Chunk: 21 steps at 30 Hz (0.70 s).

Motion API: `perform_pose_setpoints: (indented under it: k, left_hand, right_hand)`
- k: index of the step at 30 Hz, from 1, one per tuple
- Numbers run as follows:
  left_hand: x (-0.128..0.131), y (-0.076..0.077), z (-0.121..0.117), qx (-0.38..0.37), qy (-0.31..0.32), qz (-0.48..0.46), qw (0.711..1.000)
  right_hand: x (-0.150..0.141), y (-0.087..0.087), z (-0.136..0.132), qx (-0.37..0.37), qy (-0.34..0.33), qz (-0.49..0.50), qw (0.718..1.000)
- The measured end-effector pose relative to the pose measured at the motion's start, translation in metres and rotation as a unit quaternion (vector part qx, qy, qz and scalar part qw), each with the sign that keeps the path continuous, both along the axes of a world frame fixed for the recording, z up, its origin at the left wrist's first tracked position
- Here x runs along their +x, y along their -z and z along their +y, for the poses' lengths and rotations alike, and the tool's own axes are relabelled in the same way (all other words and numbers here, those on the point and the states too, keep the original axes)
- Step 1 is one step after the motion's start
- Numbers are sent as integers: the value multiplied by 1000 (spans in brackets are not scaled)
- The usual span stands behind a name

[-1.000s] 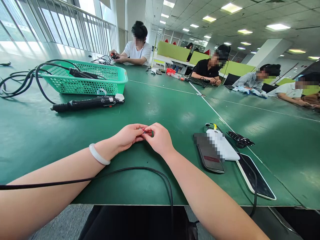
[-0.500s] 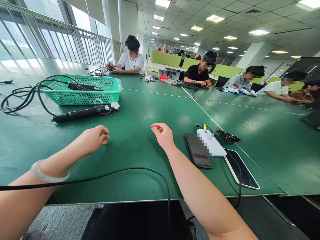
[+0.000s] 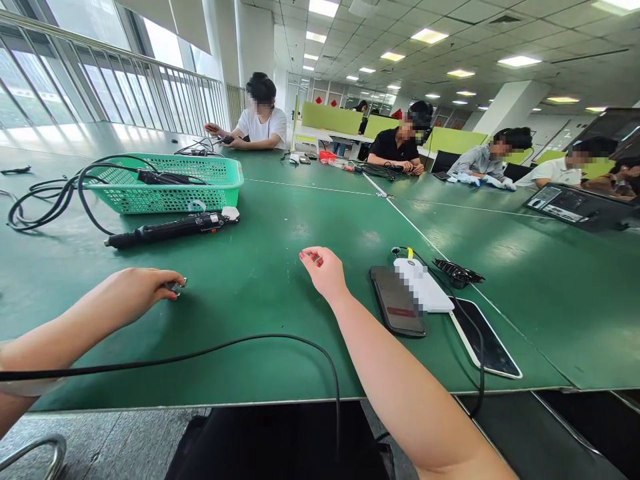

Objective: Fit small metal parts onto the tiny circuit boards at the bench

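My left hand (image 3: 135, 293) is closed, palm down, above the green table (image 3: 260, 293). Between its fingertips shows a small dark piece with shiny bits (image 3: 175, 287), too small to name. My right hand (image 3: 326, 272) rests on the table with thumb and forefinger bent into a pinch; whatever they hold, if anything, cannot be made out. Beyond my left hand lies a black electric screwdriver (image 3: 173, 228), along the front of a green plastic basket (image 3: 175, 200). Looped cables (image 3: 50, 200) run beside the basket, and a dark device lies inside it.
To the right of my right arm lie a dark phone (image 3: 397, 303), a white power bank (image 3: 423, 285), a white-edged tablet (image 3: 485, 337) and a black clip-like item (image 3: 457, 272). A black cable (image 3: 225, 343) crosses near the table edge. Several people sit across; a black case (image 3: 583, 203) is at right.
My left hand has moved left and slightly nearer to me, and its small piece shows more. My right hand has hardly moved. A black case has come into view at far right.
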State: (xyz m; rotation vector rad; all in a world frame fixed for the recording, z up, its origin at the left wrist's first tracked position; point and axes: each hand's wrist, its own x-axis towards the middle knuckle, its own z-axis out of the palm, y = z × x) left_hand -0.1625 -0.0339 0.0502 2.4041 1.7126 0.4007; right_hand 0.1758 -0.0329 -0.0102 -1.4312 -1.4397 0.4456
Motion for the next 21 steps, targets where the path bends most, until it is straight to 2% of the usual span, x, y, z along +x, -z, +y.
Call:
perform_pose_setpoints:
  k: [5, 7, 9, 11, 14, 17, 21]
  left_hand:
    - [-6, 2, 2, -7, 13, 42, 999]
    - [-12, 3, 5, -23, -17, 29, 999]
    - [-20, 5, 10, -64, -88, -31, 994]
    - [-25, 9, 13, -96, -151, -149, 973]
    - [-22, 19, 14, -86, -192, -267, 940]
    - [-2, 31, 13, -95, -173, -249, 948]
    - [51, 45, 14, -54, -83, -203, 974]
  right_hand:
    - [0, 0, -1, -4, -3, -9, 1000]
    - [0, 0, -1, -8, -1, -11, 1000]
    - [1, 0, -1, -14, -3, -6, 1000]
    - [1, 0, -1, -21, -6, -1, 1000]
    - [1, 0, -2, -30, -11, 1, 999]
    - [0, 0, -2, -38, -16, 0, 999]
    - [-1, -1, -2, -50, -27, -5, 998]
